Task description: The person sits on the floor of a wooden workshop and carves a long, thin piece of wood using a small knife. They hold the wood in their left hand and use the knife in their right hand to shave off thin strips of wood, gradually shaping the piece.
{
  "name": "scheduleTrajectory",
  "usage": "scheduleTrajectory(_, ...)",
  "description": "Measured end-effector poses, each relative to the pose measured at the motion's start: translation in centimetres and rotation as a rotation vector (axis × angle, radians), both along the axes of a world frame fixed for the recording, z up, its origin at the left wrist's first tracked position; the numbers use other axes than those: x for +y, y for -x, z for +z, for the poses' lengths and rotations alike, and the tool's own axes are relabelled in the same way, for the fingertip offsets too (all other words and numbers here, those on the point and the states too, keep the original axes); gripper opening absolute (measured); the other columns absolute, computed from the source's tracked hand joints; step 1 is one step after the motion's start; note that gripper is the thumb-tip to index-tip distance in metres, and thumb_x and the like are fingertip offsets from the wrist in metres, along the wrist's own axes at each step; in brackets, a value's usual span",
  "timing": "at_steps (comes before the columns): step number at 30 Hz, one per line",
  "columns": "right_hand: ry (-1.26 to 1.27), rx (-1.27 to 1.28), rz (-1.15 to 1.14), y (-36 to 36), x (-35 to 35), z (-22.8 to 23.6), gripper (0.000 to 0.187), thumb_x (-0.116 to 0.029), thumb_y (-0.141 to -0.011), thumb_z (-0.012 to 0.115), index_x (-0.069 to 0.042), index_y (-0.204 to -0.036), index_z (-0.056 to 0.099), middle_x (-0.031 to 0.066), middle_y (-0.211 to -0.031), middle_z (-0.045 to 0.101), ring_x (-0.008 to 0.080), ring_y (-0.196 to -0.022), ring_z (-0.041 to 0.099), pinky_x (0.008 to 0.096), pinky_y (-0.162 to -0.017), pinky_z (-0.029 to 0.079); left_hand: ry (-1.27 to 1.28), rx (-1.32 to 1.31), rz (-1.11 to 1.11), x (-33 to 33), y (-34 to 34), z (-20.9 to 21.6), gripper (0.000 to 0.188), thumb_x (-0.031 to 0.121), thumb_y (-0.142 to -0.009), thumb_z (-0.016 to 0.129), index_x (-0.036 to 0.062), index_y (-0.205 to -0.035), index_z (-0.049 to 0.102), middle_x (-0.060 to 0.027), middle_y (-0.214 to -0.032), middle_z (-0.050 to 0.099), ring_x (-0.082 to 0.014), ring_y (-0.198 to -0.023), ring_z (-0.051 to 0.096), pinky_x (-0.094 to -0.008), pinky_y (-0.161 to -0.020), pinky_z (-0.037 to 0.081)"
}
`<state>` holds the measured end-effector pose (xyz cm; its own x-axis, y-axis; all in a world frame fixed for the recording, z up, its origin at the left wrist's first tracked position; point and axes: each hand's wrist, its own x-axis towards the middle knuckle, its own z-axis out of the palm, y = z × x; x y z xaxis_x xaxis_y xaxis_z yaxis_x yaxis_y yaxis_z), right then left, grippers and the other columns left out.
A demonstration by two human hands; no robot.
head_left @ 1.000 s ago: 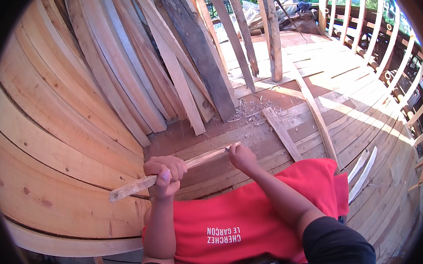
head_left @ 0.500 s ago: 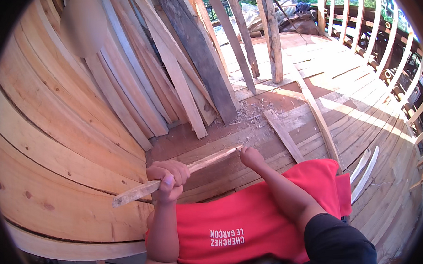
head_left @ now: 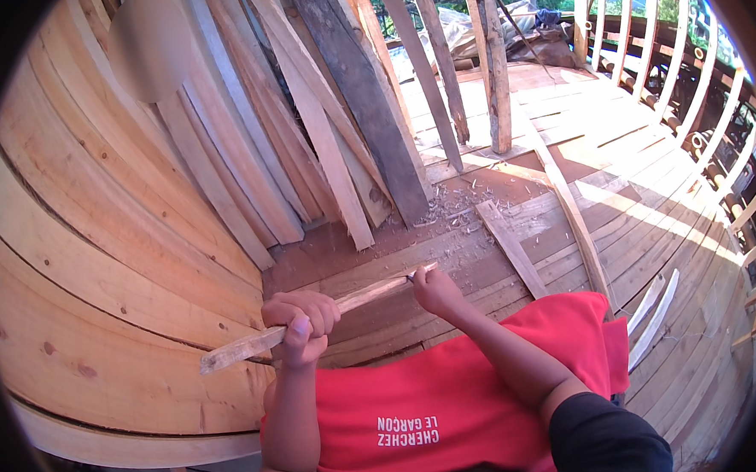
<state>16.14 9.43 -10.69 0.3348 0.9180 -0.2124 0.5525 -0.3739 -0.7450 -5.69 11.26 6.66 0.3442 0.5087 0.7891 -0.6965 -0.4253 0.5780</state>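
The left hand (head_left: 301,324) wraps tight around a wooden stick (head_left: 372,293). The fat end of the stick pokes out past the thumb, and the thin end points up and to the right. The right hand (head_left: 436,291) is curled at that thin end, with a small dark thing (head_left: 411,277) sticking out of it. A red cloth (head_left: 454,377) with white letters covers the lap, under both arms. Curly wood bits (head_left: 458,210) lie on the wooden floor (head_left: 695,253). Tall boards (head_left: 330,136) lean close together behind the stick. Two pale strips (head_left: 656,322) lie right of the cloth. Sunshine makes the far floor very bright.
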Motion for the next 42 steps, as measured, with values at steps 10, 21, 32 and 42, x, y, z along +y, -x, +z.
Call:
scheduleTrajectory(10,0.005,-0.073,0.034,-0.8,0.6,-2.6,0.059,-0.039,-0.098,0.03,0.007,-0.105,0.065,0.0339,-0.108,0.063,0.0498,-0.104,0.061,0.0554,-0.096,0.045,0.002,0.004,-0.023,0.0,0.1,-0.2,0.046,0.012,-0.089,0.054,0.0131,-0.055,0.024,0.0011,-0.041,0.032,-0.0117,-0.033,0.028,-0.0287,-0.035,0.029)
scheduleTrajectory(21,0.03,-0.113,0.073,-1.2,0.8,-3.1,0.041,-0.026,-0.097,0.032,0.006,-0.106,0.056,0.038,-0.1,0.062,0.0535,-0.095,0.06,0.0595,-0.09,0.046,0.02,0.019,-0.046,0.1,0.4,-0.2,0.046,0.011,-0.088,0.054,0.0113,-0.052,0.026,-0.0007,-0.042,0.034,-0.0128,-0.034,0.031,-0.0307,-0.037,0.031)
scheduleTrajectory(32,-0.029,-0.044,0.014,-0.6,0.7,-2.6,0.045,-0.029,-0.098,0.032,0.007,-0.095,0.06,0.0345,-0.09,0.064,0.0532,-0.092,0.06,0.0595,-0.087,0.046,0.009,0.008,0.012,0.2,0.1,-0.3,0.046,0.015,-0.092,0.052,0.0145,-0.057,0.023,0.0022,-0.042,0.03,-0.0104,-0.033,0.025,-0.0272,-0.035,0.026)
scheduleTrajectory(42,-0.045,-0.09,-0.079,-1.6,0.9,-3.3,0.058,-0.036,-0.099,0.031,0.009,-0.084,0.064,0.0343,-0.093,0.064,0.053,-0.092,0.061,0.0566,-0.09,0.045,0.004,0.017,-0.024,0.3,0.5,-0.4,0.044,0.011,-0.089,0.054,0.0123,-0.056,0.025,0.0008,-0.042,0.032,-0.0117,-0.034,0.028,-0.0291,-0.036,0.029)
